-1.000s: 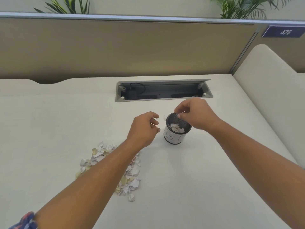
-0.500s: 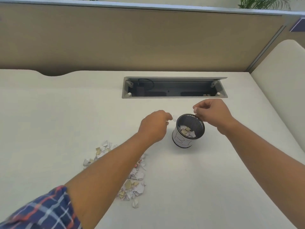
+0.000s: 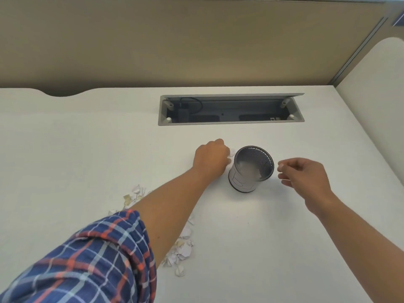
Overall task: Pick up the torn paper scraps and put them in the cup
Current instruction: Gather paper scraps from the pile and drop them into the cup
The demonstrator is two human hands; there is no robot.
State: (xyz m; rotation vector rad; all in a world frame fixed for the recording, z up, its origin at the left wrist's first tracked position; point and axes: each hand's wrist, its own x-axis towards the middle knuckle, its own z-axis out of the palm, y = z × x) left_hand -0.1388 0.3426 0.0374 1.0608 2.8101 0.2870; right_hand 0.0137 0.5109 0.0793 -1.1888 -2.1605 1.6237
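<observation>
A black mesh cup with a white paper band stands mid-table and holds several scraps. My left hand is just left of it, fingers curled, its tips pinched on a small white paper scrap lying beside the cup's rim. To the right of the cup hovers my right hand, fingers loosely apart and empty. A pile of torn paper scraps lies on the table nearer me, partly hidden under my left forearm, and more scraps show left of the arm.
An open grey cable tray is sunk into the white table behind the cup. A tan partition closes the far edge. A cream divider stands on the right.
My right hand has left the cup's rim and drawn back to the right, empty. My left hand reached forward to the scrap beside the cup. The view has moved closer.
</observation>
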